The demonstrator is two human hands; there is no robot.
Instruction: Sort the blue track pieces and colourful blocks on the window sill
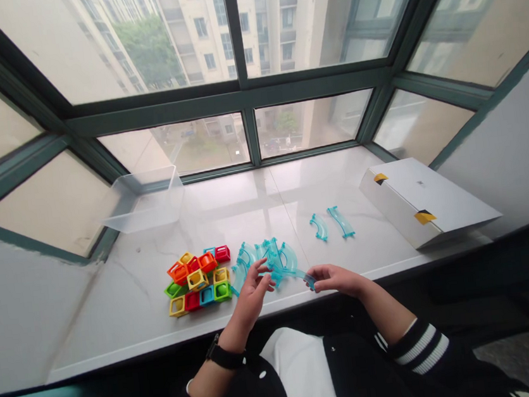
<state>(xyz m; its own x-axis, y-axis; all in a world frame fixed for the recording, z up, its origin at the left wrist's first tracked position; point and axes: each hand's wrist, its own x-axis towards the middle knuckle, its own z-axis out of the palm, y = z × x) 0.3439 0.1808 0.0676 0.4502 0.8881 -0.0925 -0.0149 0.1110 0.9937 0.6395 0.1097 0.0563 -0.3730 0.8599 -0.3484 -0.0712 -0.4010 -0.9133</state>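
Between finger and thumb, my right hand (333,280) grips the right end of a clear blue track piece (296,273). My left hand (254,291) is over the left side of a pile of similar blue track pieces (288,256), its fingers apart. Whether its fingertips touch a piece, I cannot tell. Left of the pile lies a heap of coloured square blocks (197,280) in red, yellow, orange, green and blue. Farther right, a short curved track piece (318,227) and a longer track piece (340,221) lie apart from the pile.
A clear plastic bin (144,212) stands at the back left of the white windowsill (129,316). To the right is a white box (430,205) with yellow and black tabs. Green-framed windows (243,92) enclose the back and sides.
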